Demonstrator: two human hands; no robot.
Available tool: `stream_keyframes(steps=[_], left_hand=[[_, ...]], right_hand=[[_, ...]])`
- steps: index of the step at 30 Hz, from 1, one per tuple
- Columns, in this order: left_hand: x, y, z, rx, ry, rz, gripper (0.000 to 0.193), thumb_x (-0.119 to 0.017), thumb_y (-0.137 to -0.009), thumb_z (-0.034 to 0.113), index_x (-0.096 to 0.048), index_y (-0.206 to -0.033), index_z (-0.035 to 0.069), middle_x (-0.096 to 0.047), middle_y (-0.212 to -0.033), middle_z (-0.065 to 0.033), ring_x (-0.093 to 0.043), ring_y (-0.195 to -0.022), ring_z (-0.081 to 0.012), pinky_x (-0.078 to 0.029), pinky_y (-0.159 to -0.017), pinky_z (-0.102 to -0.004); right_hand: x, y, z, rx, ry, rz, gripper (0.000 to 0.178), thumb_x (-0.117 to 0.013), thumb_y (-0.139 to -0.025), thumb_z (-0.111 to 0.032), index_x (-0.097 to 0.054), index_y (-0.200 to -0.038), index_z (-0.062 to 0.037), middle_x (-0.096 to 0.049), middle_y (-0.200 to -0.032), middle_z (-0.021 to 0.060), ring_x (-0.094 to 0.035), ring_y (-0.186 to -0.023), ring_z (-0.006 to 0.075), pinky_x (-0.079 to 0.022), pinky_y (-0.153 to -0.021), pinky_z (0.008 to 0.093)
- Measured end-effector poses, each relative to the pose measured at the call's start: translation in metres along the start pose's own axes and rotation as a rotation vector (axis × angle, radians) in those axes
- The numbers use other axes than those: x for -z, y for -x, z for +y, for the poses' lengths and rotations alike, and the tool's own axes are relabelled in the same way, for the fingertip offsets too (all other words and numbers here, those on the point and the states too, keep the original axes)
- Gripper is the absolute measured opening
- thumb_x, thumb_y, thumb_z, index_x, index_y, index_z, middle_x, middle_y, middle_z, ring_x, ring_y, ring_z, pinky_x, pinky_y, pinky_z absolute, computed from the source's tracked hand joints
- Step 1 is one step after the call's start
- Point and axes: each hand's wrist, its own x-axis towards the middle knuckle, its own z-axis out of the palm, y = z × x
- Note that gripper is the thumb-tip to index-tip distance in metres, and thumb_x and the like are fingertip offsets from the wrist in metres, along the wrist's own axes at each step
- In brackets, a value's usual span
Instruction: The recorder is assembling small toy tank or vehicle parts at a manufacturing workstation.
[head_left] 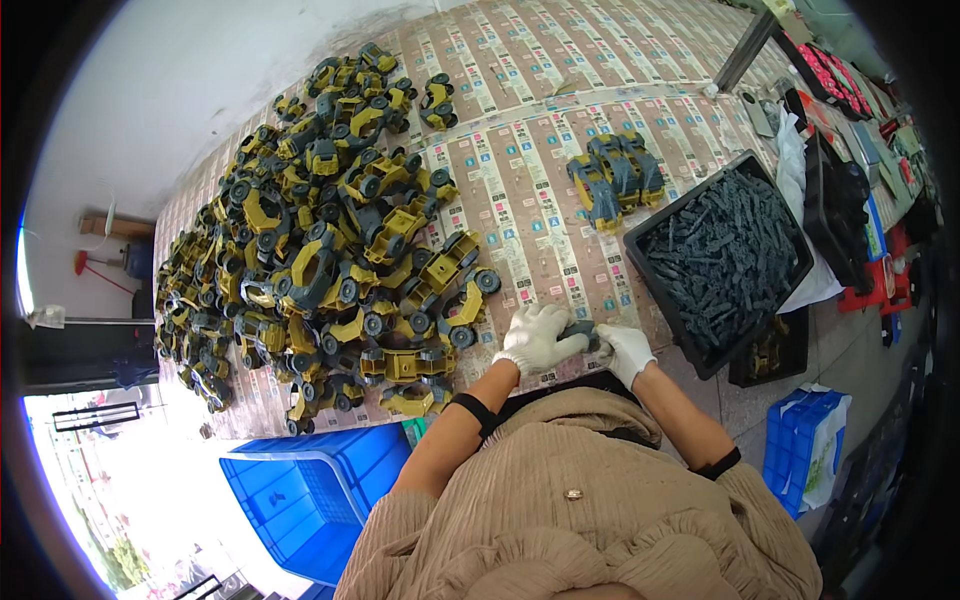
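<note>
Both my hands wear white gloves and meet at the near edge of the table. My left hand [538, 338] is closed round a small dark grey plastic part [580, 331]. On its other side, the fingertips of my right hand [626, 352] are pinched at the part's right end. Gloves cover much of the piece, so its full shape is hidden. To the left lies a big heap of yellow and dark grey toy vehicles [300, 260]. Ahead and to the right, several toy vehicle bodies [618, 178] stand side by side, dark grey on top.
A black tray [637, 240] full of dark grey plastic parts [730, 250] stands right of my hands. Another dark bin [795, 365] sits below it. Blue crates [300, 490] are at the table's left front, and a blue box [800, 445] stands at the right.
</note>
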Motion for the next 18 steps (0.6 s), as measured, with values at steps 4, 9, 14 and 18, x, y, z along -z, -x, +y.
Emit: stream_keyframes(steps=[4, 9, 14, 18], left_hand=[[-0.01, -0.003, -0.005, -0.034, -0.032, 0.112, 0.052, -0.061, -0.085, 0.052, -0.071, -0.108, 0.007, -0.067, -0.114, -0.0146, -0.059, -0.115, -0.0349, -0.043, -0.102, -0.047], [0.001, -0.012, -0.003, -0.009, -0.088, 0.035, 0.051, -0.059, -0.085, 0.051, -0.071, -0.105, 0.006, -0.068, -0.111, -0.0158, -0.061, -0.112, -0.0357, -0.045, -0.099, -0.0476], [0.002, -0.013, -0.006, 0.041, -0.101, 0.012, 0.052, -0.059, -0.083, 0.053, -0.073, -0.1, 0.006, -0.07, -0.107, -0.0154, -0.063, -0.108, -0.0352, -0.048, -0.096, -0.0467], [0.003, -0.013, -0.007, 0.019, -0.05, 0.081, 0.05, -0.06, -0.081, 0.052, -0.075, -0.096, 0.007, -0.071, -0.102, -0.0133, -0.065, -0.103, -0.0331, -0.05, -0.093, -0.0441]], right_hand=[[0.001, 0.005, 0.007, 1.047, 1.23, 0.184, 0.017, -0.063, -0.097, -0.02, -0.067, -0.098, -0.0044, -0.066, -0.088, 0.0142, -0.067, -0.081, 0.0342, -0.055, -0.072, 0.044], [-0.003, 0.022, -0.017, 0.93, 1.427, -0.008, 0.024, -0.061, -0.097, -0.026, -0.064, -0.107, -0.005, -0.063, -0.099, 0.0215, -0.064, -0.1, 0.0403, -0.052, -0.085, 0.0501], [-0.002, -0.004, -0.029, 0.693, 1.402, -0.236, 0.025, -0.059, -0.096, -0.027, -0.067, -0.098, -0.0028, -0.066, -0.094, 0.0223, -0.064, -0.099, 0.0423, -0.05, -0.086, 0.0502], [-0.02, -0.007, -0.056, -0.117, 1.038, -0.256, 0.028, -0.064, -0.096, -0.032, -0.067, -0.088, -0.0049, -0.057, -0.066, 0.0061, -0.055, -0.053, 0.0202, -0.042, -0.048, 0.035]])
